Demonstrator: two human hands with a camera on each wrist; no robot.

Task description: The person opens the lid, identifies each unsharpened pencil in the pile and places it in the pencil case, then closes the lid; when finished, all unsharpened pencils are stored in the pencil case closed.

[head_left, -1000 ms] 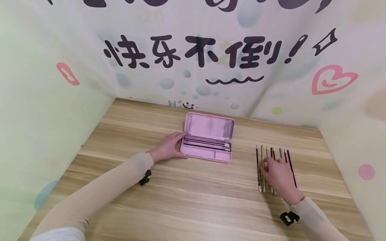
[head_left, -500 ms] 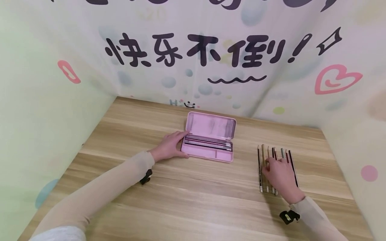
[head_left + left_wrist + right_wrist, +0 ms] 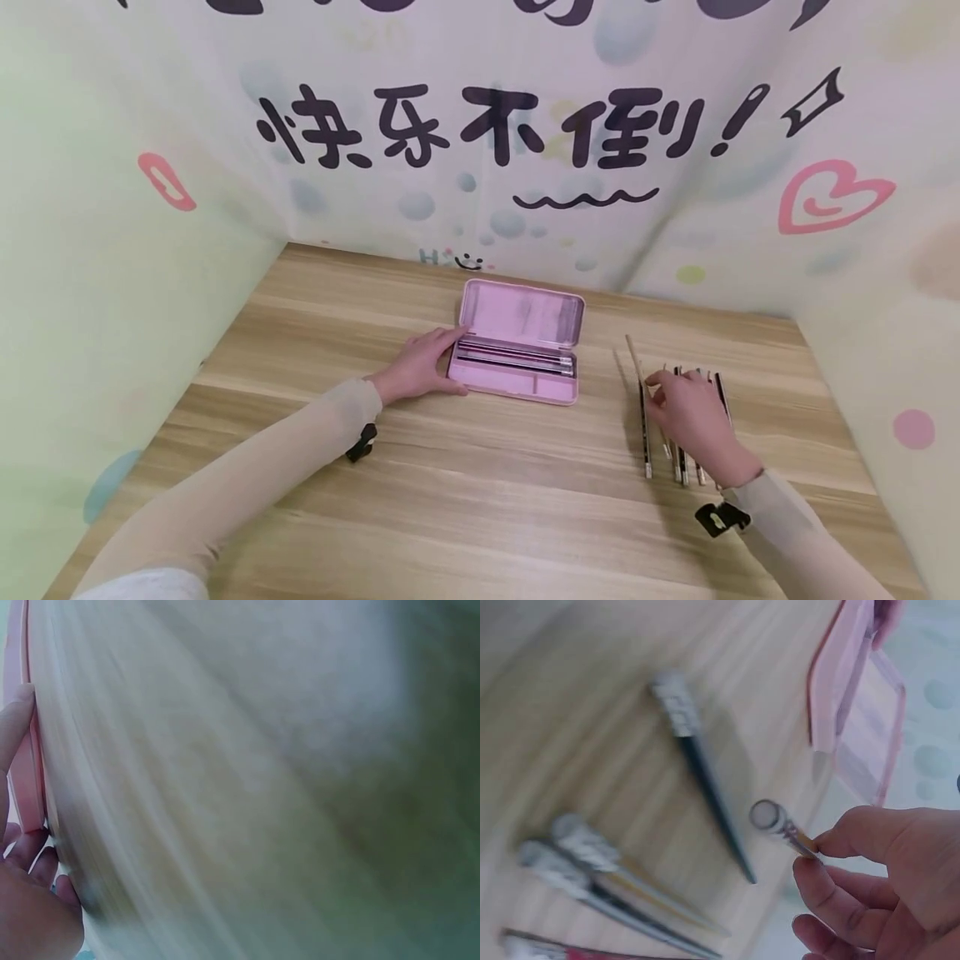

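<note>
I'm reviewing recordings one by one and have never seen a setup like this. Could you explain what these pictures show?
There is no machine here: a person works with two bare hands. The wide picture looks down from the head; the other two are taken at the left and right wrists, the left one mostly showing blurred tabletop. On the wooden table stands an open pink case with several pencils inside. The left hand grips its left end. The right hand pinches a light-coloured pencil, raised off the table, above more loose pencils lying to the right of the case.
</note>
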